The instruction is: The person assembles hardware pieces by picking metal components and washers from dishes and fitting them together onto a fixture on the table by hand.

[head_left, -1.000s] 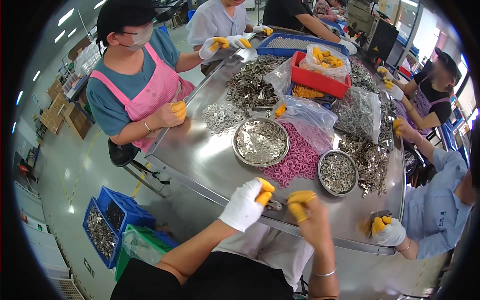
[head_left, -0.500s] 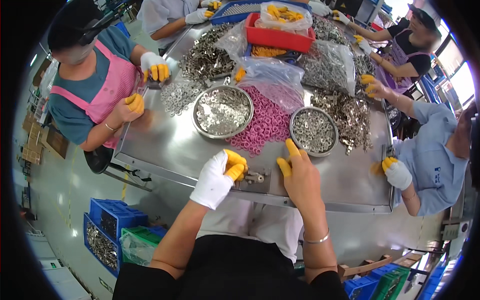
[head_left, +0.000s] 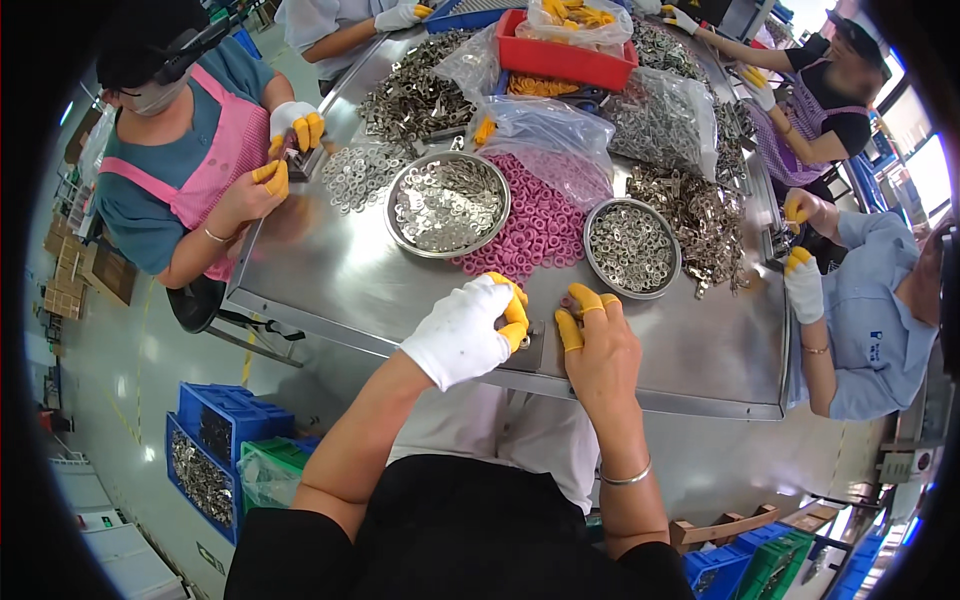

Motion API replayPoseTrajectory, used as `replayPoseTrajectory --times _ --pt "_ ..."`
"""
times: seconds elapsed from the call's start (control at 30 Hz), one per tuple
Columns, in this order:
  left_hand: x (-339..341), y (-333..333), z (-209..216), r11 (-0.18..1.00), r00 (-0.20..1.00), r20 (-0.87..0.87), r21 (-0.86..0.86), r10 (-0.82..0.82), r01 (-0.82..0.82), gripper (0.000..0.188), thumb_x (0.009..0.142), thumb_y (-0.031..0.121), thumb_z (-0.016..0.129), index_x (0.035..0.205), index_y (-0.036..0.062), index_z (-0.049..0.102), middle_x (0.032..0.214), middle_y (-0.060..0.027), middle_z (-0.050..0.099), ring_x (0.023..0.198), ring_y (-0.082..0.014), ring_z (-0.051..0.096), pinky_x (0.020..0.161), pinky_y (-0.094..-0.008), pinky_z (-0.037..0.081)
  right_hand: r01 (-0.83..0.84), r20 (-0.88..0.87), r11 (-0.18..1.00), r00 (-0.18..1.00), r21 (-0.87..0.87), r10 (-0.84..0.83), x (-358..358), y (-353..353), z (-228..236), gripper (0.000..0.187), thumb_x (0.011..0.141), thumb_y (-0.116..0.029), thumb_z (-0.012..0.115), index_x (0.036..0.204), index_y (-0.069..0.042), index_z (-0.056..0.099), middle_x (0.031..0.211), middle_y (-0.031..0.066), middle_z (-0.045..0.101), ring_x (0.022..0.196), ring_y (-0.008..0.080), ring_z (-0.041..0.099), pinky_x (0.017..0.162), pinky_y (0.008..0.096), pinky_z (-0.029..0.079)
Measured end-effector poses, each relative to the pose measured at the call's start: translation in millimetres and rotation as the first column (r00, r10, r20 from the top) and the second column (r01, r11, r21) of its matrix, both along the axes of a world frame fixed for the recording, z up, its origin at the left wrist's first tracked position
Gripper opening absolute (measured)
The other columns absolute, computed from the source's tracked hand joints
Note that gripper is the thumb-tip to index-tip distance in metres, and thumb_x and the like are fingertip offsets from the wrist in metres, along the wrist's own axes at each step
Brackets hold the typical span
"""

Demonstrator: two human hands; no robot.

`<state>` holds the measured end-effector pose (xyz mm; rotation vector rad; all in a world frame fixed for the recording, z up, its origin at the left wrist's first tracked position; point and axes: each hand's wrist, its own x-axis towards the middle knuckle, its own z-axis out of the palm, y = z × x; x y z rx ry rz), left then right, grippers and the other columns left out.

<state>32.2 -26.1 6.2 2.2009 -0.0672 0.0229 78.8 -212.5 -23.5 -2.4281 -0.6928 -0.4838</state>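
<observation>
My left hand [head_left: 465, 330], in a white glove with yellow fingertips, is curled closed over a small metal fixture [head_left: 526, 343] at the near table edge. What its fingers hold, if anything, is hidden. Just right of the fixture is my right hand [head_left: 605, 350], bare except for yellow finger covers. Between its thumb and fingertips it pinches a small pinkish ring [head_left: 567, 302]. Beyond my hands lie a heap of pink rings [head_left: 530, 220], a round metal bowl of flat silver washers [head_left: 447, 205] and a smaller bowl of metal rings [head_left: 632, 247].
Loose washers [head_left: 360, 178] and heaps of metal clips [head_left: 690, 225] lie on the steel table [head_left: 330, 290]. Plastic bags [head_left: 545, 140] and a red bin [head_left: 565, 55] stand farther back. Co-workers sit left, right and at the far side. Blue crates [head_left: 205, 455] stand on the floor.
My left hand has shifted right and now covers more of the fixture. My right hand has drawn back from the smaller bowl, its fingers now pinched on a small ring.
</observation>
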Motion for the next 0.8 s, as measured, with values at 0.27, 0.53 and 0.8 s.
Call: replayPoseTrajectory --times 0.27,0.53,0.8 --pt "0 -8 15 0.954 0.996 -0.069 0.297 0.047 -0.024 0.021 0.078 0.007 0.065 0.098 0.0017 0.064 0.108 -0.0128 0.067 0.09 -0.029 0.066 0.082 -0.035 0.052 0.028 -0.516 0.831 0.796 0.555 0.317 -11 0 21 0.017 0.083 -0.002 0.07 0.1 -0.003 0.065 0.089 0.003 0.065 0.069 0.013 0.059 0.064 0.0266 0.049" --pt "-1 -2 -9 0.931 0.993 -0.115 -0.357 0.036 -0.075 0.032 0.075 -0.003 0.063 0.107 -0.0004 0.062 0.113 -0.0132 0.066 0.098 -0.0249 0.066 0.088 -0.0334 0.052 -0.037 -0.548 0.833 0.736 0.553 0.397 -22 15 20 0.022 0.082 0.0 0.071 0.103 -0.004 0.065 0.096 0.0052 0.066 0.079 0.0131 0.058 0.07 0.0252 0.049" --pt "-13 -5 -7 0.496 0.965 -0.214 -0.828 0.152 -0.261 0.039 0.076 -0.013 0.057 0.113 -0.0026 0.06 0.124 -0.0117 0.061 0.113 -0.0234 0.059 0.096 -0.0329 0.049 -0.262 -0.239 0.905 0.905 0.334 0.351 -19 13 34 0.032 0.076 -0.006 0.077 0.107 -0.006 0.067 0.107 0.0071 0.066 0.09 0.0195 0.06 0.082 0.0306 0.048"
